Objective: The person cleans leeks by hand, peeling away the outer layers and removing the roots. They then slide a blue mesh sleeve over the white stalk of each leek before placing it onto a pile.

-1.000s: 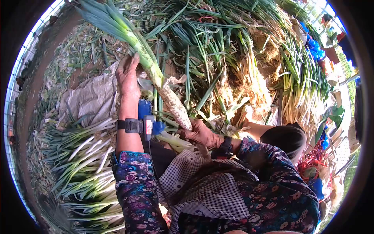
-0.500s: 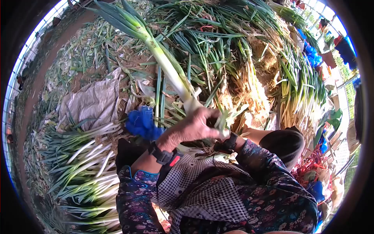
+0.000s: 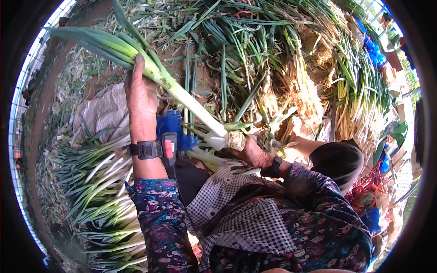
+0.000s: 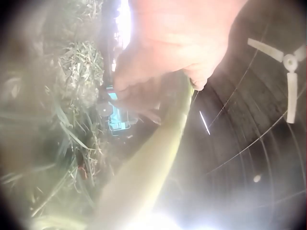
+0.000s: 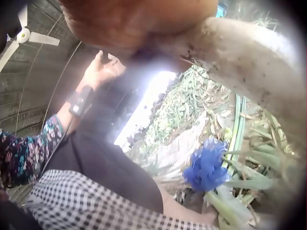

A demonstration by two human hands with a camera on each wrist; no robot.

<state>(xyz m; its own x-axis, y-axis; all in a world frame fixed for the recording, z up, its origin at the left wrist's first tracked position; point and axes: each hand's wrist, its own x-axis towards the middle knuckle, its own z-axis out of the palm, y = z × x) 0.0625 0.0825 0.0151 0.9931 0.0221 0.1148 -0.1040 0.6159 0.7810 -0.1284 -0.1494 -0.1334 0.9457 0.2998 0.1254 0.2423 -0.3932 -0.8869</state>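
In the head view, a thick leek (image 3: 193, 105) slants from green leaves at upper left to its pale root end near the lap. My left hand (image 3: 143, 100) holds it below the leaves, a digit lying over the stalk. The left wrist view shows that hand (image 4: 175, 40) bent round the pale green stalk (image 4: 148, 165). At the lower end my right hand (image 3: 256, 154) grips the base, beside a loose white layer (image 3: 215, 140). In the right wrist view, the soil-specked white base (image 5: 244, 52) emerges from under the right hand (image 5: 139, 21).
Cleaned leeks (image 3: 107, 182) lie in rows at lower left, near a pale sheet (image 3: 102, 111). A blue bundle (image 3: 170, 127) sits beside the left forearm. Unpeeled leeks (image 3: 300, 86) with dry outer leaves are heaped ahead and to the right.
The left hand came down beside the right at the base, then moved back up to the stalk below the leaves. The soil-marked stalk is now smooth and white, and its leaves tilt further left.
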